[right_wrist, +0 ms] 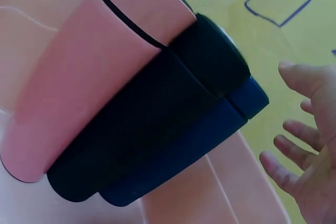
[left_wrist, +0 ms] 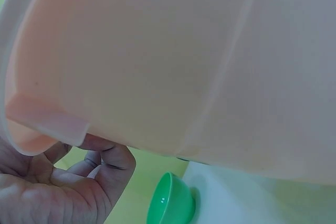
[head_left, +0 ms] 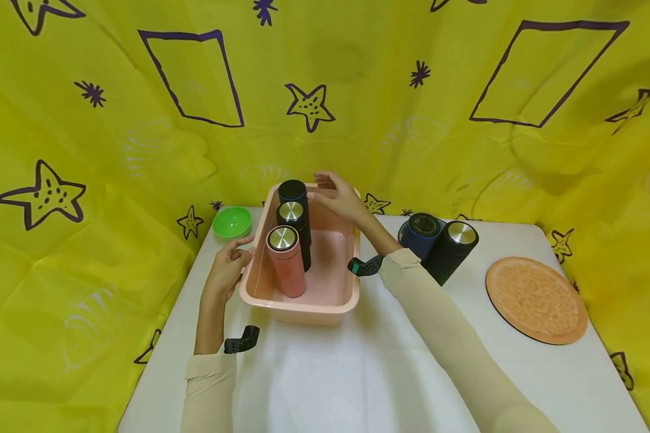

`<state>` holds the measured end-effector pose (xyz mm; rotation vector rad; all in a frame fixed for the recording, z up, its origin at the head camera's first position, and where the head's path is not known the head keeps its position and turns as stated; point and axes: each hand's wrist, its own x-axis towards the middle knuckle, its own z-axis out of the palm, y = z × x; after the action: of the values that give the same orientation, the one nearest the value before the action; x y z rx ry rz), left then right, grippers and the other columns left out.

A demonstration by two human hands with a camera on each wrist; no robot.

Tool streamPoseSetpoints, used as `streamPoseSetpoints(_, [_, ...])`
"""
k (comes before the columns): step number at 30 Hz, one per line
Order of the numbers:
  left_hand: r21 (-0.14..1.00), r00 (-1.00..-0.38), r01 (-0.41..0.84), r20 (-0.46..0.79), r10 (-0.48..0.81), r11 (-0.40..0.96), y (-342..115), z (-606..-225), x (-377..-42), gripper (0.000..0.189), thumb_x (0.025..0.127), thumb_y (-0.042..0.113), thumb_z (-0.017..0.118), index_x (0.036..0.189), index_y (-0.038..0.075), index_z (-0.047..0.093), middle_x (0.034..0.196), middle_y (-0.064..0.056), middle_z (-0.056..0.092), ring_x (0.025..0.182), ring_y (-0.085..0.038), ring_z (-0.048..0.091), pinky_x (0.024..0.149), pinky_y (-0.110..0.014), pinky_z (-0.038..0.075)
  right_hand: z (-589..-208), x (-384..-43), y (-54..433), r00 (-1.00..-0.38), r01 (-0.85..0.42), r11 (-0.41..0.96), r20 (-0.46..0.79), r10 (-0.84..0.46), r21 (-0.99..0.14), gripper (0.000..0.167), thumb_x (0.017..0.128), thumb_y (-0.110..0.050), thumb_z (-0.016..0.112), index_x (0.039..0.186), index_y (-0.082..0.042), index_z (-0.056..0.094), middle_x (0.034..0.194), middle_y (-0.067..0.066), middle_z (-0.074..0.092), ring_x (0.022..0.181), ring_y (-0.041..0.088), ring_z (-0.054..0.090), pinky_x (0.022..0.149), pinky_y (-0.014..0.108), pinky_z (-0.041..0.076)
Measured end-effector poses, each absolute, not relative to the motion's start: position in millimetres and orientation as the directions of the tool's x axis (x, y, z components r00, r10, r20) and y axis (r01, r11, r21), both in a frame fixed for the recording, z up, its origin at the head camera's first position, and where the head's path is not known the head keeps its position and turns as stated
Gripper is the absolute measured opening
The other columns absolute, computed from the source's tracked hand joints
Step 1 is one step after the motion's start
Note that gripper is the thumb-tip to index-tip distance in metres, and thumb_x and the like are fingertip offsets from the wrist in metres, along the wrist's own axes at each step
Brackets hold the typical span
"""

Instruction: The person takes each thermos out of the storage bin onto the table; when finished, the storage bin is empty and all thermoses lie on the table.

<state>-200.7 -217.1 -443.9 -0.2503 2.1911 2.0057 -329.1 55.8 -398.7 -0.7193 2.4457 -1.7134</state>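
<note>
A pale pink plastic tub [head_left: 330, 282] stands on the table, with three insulated bottles lined up along its left side. The pink bottle [head_left: 289, 270] is nearest, the black bottle [head_left: 298, 222] sits behind it, and the dark blue bottle [head_left: 292, 189] is farthest back. My left hand [head_left: 229, 267] grips the tub's left rim, its fingers curled under the edge in the left wrist view. Over the tub's back end, my right hand [head_left: 340, 195] is spread beside the dark blue bottle. The right wrist view shows that hand [right_wrist: 310, 140] holding nothing, apart from the bottles.
A green bowl [head_left: 232, 222] stands behind the left hand. Right of the tub, another blue bottle [head_left: 416, 239] and black bottle [head_left: 446, 255] stand together, partly behind the right forearm. A round pizza-patterned board [head_left: 536, 300] lies farther right. Yellow patterned cloth [head_left: 357, 138] surrounds the table.
</note>
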Motion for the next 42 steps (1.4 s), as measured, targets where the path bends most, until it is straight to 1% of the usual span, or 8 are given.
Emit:
streamPoseSetpoints(7, [0.968,-0.972,-0.234,-0.233,-0.022,0.091,-217,-441,-200,0.045,0.101,0.014,0.052,0.145,0.007,0.044,0.094,-0.001,0.058,0.086,-0.009,0.061,0.074,-0.025,0.057,-402,-343,47,-0.871,-0.298,0.276,0.142,-0.470,-0.914,0.060,0.097,-0.019,0.061,0.149,-0.005,0.035,0.147,0.018,0.043,0.137,0.031,0.043,0.111,0.040,0.040])
streamPoseSetpoints(12, [0.972,-0.975,-0.223,-0.222,-0.018,0.080,-214,-440,-202,0.045,0.101,0.014,0.052,0.145,0.007,0.044,0.094,-0.001,0.059,0.085,-0.009,0.062,0.073,-0.025,0.057,-404,-348,46,-0.847,-0.273,0.232,0.119,-0.518,-0.934,0.061,0.097,-0.015,0.060,0.150,-0.003,0.033,0.150,0.018,0.040,0.140,0.031,0.040,0.113,0.037,0.038])
streamPoseSetpoints(19, [0.970,-0.974,-0.226,-0.224,-0.026,0.085,-214,-443,-204,0.043,0.101,0.013,0.052,0.143,0.007,0.046,0.094,-0.003,0.059,0.085,-0.011,0.063,0.072,-0.026,0.057,-414,-356,44,-0.824,-0.230,0.193,0.086,-0.560,-0.954,0.056,0.095,-0.008,0.061,0.146,0.000,0.039,0.147,0.020,0.045,0.137,0.035,0.043,0.111,0.039,0.041])
streamPoseSetpoints(25, [0.972,-0.975,-0.222,-0.220,-0.035,0.080,-216,-446,-205,0.042,0.101,0.014,0.053,0.142,0.007,0.047,0.091,-0.001,0.059,0.083,-0.010,0.063,0.071,-0.025,0.057,-420,-360,39,-0.811,-0.239,0.190,0.088,-0.578,-0.952,0.062,0.093,-0.001,0.062,0.149,0.001,0.034,0.147,0.022,0.044,0.137,0.035,0.043,0.112,0.042,0.039])
streamPoseSetpoints(29, [0.974,-0.976,-0.216,-0.215,-0.035,0.066,-217,-446,-204,0.042,0.101,0.014,0.053,0.142,0.006,0.047,0.089,0.000,0.058,0.082,-0.009,0.063,0.070,-0.025,0.057,-420,-361,36,-0.806,-0.227,0.180,0.081,-0.586,-0.957,0.065,0.093,0.000,0.062,0.150,-0.001,0.032,0.148,0.021,0.043,0.137,0.034,0.042,0.112,0.043,0.039])
streamPoseSetpoints(35, [0.971,-0.973,-0.230,-0.228,-0.037,0.070,-218,-447,-202,0.042,0.101,0.012,0.052,0.142,0.006,0.047,0.090,0.000,0.058,0.082,-0.009,0.063,0.071,-0.025,0.057,-418,-364,33,-0.780,-0.216,0.156,0.074,-0.622,-0.964,0.069,0.092,0.004,0.060,0.153,-0.006,0.030,0.151,0.019,0.040,0.140,0.034,0.039,0.112,0.044,0.038])
streamPoseSetpoints(42, [0.969,-0.972,-0.235,-0.234,-0.033,0.072,-218,-447,-202,0.043,0.101,0.013,0.052,0.143,0.007,0.045,0.094,-0.002,0.058,0.085,-0.010,0.062,0.073,-0.026,0.057,-417,-367,35,-0.776,-0.229,0.205,0.052,-0.629,-0.952,0.068,0.092,0.000,0.063,0.153,-0.013,0.034,0.153,0.014,0.039,0.141,0.032,0.038,0.112,0.043,0.039])
